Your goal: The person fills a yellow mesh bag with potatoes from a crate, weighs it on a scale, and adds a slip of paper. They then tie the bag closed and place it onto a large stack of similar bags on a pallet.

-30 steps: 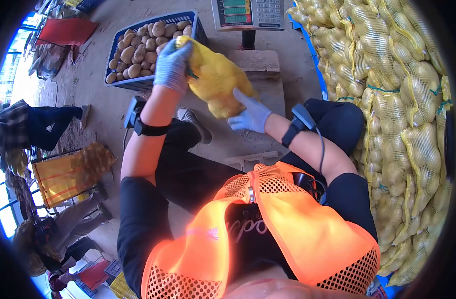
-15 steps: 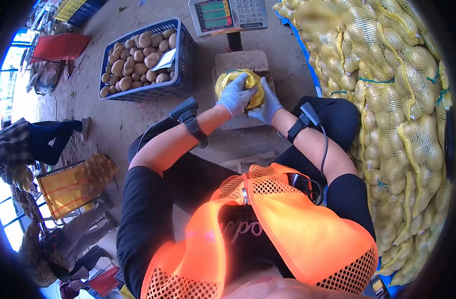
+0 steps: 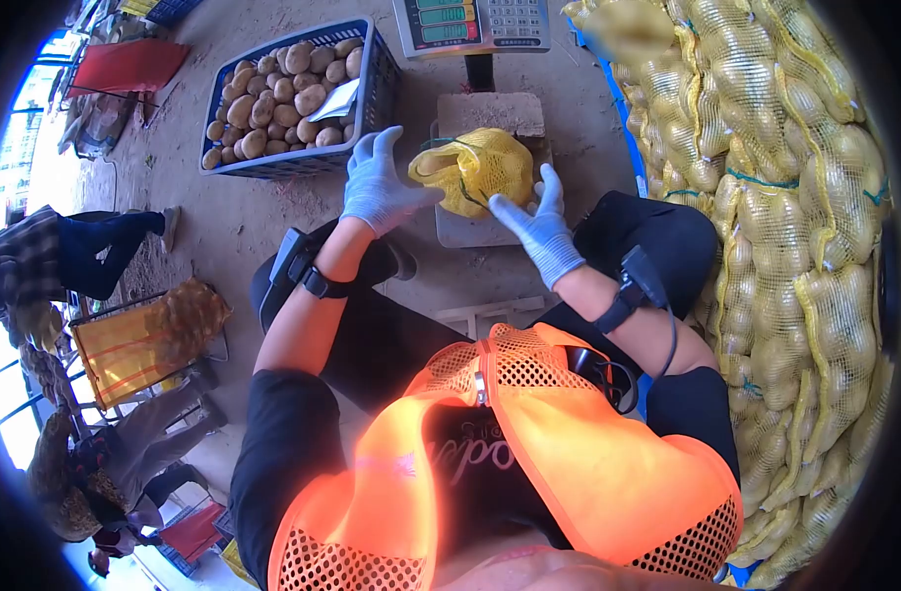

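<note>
A yellow mesh bag point(image 3: 490, 169) with a green drawstring sits on the platform of a scale point(image 3: 470, 231). My left hand point(image 3: 380, 184), in a pale glove, is to the left of the bag, fingers spread and holding nothing. At the bag's lower right is my right hand point(image 3: 538, 221), also gloved, its fingers apart and one fingertip close to the bag's edge; whether it touches cannot be made out. The scale's display panel point(image 3: 470, 25) stands behind the platform.
A blue crate point(image 3: 372, 98) of potatoes, with a white paper on them, stands left of the scale. Filled mesh sacks point(image 3: 766, 246) are stacked along the right side. Other people point(image 3: 86, 256) and an orange-yellow sack frame point(image 3: 126, 360) are at the left.
Both hands have let go of the yellow bag and moved apart, the left one farther, toward the crate. The bag now shows fully on the scale. The view has shifted slightly.
</note>
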Demonstrator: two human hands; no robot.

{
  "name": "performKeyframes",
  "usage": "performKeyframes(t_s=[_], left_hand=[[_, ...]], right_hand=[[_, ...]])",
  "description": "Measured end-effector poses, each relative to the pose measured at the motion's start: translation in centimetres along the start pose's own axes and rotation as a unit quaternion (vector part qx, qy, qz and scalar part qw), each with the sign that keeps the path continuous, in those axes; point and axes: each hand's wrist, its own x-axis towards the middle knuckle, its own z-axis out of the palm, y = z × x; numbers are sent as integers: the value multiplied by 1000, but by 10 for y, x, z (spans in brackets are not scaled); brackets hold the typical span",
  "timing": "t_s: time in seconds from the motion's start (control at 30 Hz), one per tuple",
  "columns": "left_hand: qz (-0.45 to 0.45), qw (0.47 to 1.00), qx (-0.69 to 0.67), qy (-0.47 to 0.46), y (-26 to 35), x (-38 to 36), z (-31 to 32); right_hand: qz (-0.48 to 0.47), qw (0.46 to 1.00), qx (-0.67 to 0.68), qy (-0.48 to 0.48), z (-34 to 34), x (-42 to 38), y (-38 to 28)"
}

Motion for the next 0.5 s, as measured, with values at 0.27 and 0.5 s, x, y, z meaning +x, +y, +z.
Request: performKeyframes(t_s=[0.27, 0.5], left_hand=[[-383, 798, -445, -139, -37, 13, 52], [-198, 845, -495, 36, -14, 47, 56]], right_hand=[[-178, 966, -185, 36, 42, 32, -12], [136, 955, 263, -13, 9, 86, 5]])
